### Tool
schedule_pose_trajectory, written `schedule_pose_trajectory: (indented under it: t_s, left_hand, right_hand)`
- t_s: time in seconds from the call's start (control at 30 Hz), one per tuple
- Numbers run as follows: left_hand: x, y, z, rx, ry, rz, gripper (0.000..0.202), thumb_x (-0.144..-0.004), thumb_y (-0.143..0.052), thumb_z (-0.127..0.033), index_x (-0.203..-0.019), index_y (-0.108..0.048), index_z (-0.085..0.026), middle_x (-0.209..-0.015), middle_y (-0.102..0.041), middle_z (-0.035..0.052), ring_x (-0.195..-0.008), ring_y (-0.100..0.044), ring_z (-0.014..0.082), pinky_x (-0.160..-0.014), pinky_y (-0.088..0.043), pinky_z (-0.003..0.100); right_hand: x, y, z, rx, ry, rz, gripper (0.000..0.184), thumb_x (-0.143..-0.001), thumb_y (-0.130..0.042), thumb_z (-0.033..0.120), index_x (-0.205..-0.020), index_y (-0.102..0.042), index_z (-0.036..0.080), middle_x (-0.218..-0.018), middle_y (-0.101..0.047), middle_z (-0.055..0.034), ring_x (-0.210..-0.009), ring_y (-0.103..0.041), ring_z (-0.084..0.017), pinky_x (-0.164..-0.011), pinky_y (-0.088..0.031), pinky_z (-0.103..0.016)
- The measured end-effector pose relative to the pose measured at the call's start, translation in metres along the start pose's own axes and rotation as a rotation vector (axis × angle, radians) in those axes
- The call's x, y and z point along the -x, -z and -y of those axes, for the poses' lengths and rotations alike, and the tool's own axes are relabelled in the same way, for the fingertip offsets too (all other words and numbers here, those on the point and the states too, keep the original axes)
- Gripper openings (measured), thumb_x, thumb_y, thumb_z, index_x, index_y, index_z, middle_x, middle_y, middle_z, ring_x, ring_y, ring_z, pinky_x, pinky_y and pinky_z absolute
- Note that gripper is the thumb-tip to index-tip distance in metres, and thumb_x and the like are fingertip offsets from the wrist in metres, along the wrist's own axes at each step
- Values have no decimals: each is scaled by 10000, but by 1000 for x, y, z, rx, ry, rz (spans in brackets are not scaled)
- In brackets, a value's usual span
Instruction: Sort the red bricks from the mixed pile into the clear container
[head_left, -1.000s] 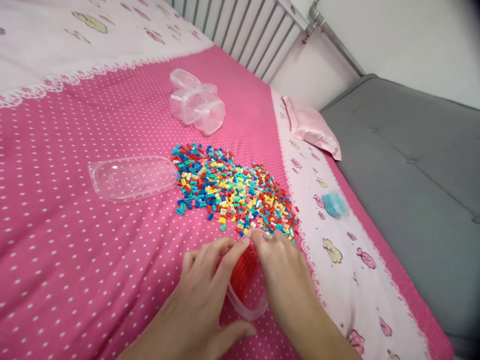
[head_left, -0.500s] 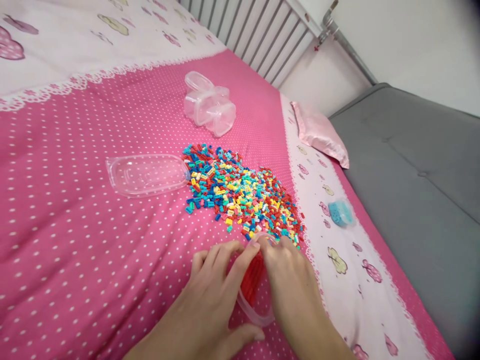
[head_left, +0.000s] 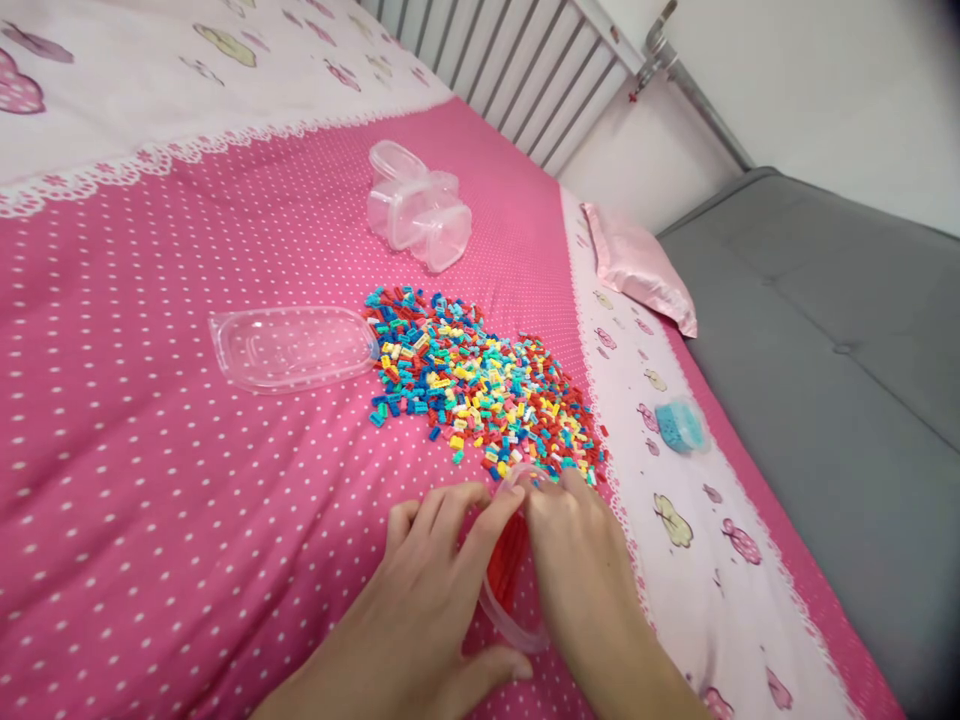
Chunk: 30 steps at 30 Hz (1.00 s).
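A clear plastic container with red toy bricks in it stands close in front of me on the bed. My left hand curves round its left side, with the index finger at the rim and the thumb near the close end. Over the right part of the container is my right hand, its fingers curled down at the far end; their tips and anything in them are hidden. Just beyond both hands spreads a pile of small mixed-colour bricks, touching or nearly touching the container's far end.
Left of the pile lies a clear oblong lid. Farther back are several clear empty containers, bunched together. A container of blue pieces sits to the right, near the grey headboard. A pink pillow lies beyond it.
The left hand and container have shifted very slightly. The right fingers remain curled at the container's far end; the pile looks the same.
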<state>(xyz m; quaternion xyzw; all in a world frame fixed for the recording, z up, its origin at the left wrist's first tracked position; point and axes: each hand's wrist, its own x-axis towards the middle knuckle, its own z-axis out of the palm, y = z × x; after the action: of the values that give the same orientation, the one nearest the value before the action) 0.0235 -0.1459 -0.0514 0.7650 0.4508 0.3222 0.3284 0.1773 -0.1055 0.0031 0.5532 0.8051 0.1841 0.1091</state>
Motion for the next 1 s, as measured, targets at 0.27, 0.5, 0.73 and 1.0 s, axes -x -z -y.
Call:
schedule_pose_trajectory:
  t_s: [0.27, 0.5, 0.73, 1.0]
  left_hand:
    - [0, 0, -3, 12, 12, 3, 1180, -758, -872, -336, -1590, -39, -410, -1469, -498, 88, -1248, -496, 358, -1033, -420, 587]
    - [-1, -1, -2, 1, 9, -1, 1201, -752, -876, -355, -1600, -27, -407, -1468, -508, 80, -1260, -487, 353, -1043, -402, 567]
    - [-2, -2, -3, 13, 12, 3, 1221, -757, -876, -358, -1603, 2, -416, -1453, -526, 68, -1261, -500, 338, -1045, -390, 540]
    - [-3, -7, 0, 6, -8, -44, 1176, -777, -856, -324, -1614, -33, -386, -1476, -515, 56, -1319, -475, 324, -1079, -351, 515]
  right_hand:
    - [-2, -5, -2, 8, -3, 73, 245, -812, -671, -23, -887, -764, 191, -808, -755, -84, -797, -647, -274, -691, -527, -381]
    - [1, -12, -7, -22, 11, 68, 306, -845, -659, -4, -1075, -760, 172, -1078, -764, -108, -927, -661, -283, -750, -558, -381]
    - [-2, 7, -12, 22, -80, 91, 192, -861, -675, 41, -926, -758, 201, -899, -702, -82, -870, -634, -267, -701, -486, -368]
    - [-16, 11, -12, 120, -108, 243, 155, -926, -649, 134, -900, -780, 213, -949, -691, -107, -943, -583, -298, -771, -403, -421]
